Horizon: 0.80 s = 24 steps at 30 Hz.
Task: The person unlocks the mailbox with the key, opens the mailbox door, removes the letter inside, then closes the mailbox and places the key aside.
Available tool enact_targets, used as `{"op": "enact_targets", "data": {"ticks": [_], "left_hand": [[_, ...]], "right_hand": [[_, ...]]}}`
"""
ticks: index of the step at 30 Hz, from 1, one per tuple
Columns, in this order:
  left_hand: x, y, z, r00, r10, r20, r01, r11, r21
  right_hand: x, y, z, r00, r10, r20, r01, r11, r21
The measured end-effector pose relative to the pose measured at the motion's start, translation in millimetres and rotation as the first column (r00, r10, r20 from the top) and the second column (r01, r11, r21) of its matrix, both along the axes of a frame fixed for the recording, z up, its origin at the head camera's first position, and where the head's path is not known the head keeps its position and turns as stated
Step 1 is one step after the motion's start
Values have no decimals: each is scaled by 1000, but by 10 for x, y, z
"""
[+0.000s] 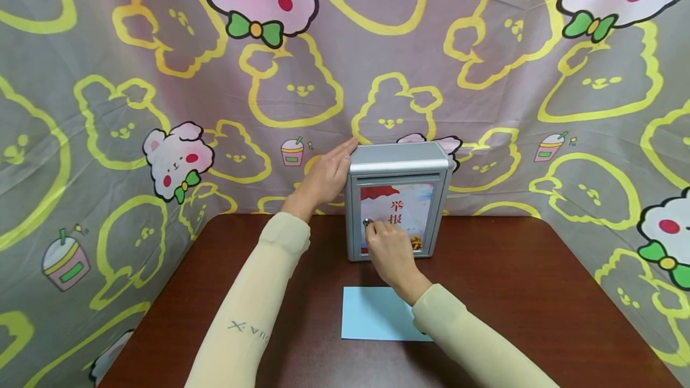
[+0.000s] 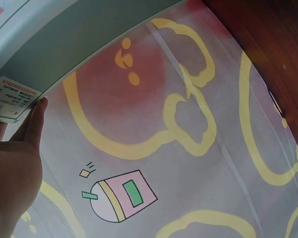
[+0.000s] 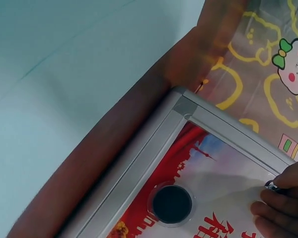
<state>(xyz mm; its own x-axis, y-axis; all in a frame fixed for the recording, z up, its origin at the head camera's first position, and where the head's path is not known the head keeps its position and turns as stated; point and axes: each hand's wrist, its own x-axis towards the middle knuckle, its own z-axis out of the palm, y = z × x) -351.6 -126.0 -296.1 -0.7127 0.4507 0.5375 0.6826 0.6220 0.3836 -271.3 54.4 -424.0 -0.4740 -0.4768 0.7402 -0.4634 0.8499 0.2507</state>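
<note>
A grey metal report box (image 1: 398, 154) stands upright on the table, its front poster marked with red characters. My left hand (image 1: 327, 173) rests flat against the box's left side near the top, fingers fairly straight. In the left wrist view those fingertips touch the side by a printed label (image 2: 14, 96). Curled at the front panel, my right hand (image 1: 389, 250) is at the round silver lock (image 1: 368, 222). The right wrist view has thumb and fingers pinching a small piece at the lock, apparently a key, mostly hidden by the fingers.
A light blue paper sheet (image 1: 374, 316) lies on the brown table (image 1: 501, 292) in front of the box, partly under my right forearm in the head view. Behind the box hangs a cartoon-patterned cloth (image 1: 399, 47). A dark round disc (image 3: 172, 204) shows on the front panel.
</note>
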Motion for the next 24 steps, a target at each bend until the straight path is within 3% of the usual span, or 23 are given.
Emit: {"op": "enact_targets", "data": {"ticks": [9, 24], "left_hand": [[-23, 5, -14, 1000, 14, -1, -14, 1000, -9], [3, -8, 8, 1000, 12, 6, -12, 1000, -10]], "right_hand": [[-30, -19, -17, 1000, 16, -15, -17, 998, -54], [-23, 6, 15, 996, -4, -93, 13, 995, 102]]}}
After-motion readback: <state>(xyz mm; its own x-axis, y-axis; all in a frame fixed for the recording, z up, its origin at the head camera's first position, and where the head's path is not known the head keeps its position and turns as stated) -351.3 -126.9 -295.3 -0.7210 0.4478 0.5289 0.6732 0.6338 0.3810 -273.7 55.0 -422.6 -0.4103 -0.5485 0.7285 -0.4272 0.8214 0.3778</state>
